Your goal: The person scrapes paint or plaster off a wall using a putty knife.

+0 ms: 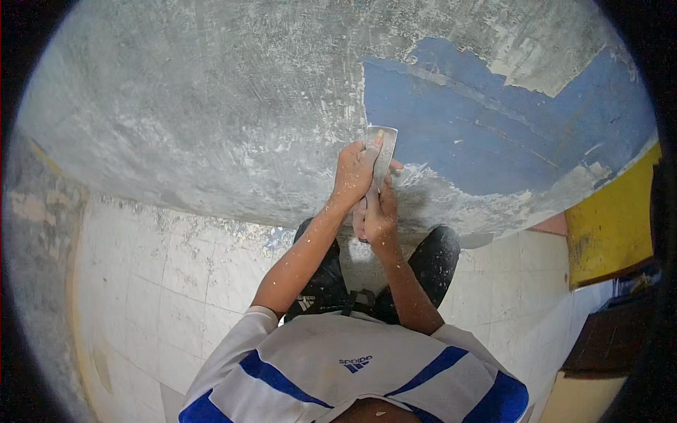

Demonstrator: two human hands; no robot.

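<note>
Both my hands are closed around one metal scraper [386,153] with a broad, flared blade. My left hand [353,172] grips it high up, the thumb laid along the blade. Lower down, my right hand [381,211] wraps the handle, whose end shows below the fingers. The blade's top edge lies at the left border of a patch of blue paint [465,132] on the wall. Around that patch the wall [211,106] is bare, grey and scuffed, with ragged paint edges. Whether the blade presses on the surface I cannot tell.
Pale floor tiles [180,275] below the wall carry scattered paint flakes [259,232]. A yellow panel [608,227] stands at the right, with a dark brown object [608,338] below it. Another scuffed wall [37,254] borders the floor on the left. White flecks dot my forearms.
</note>
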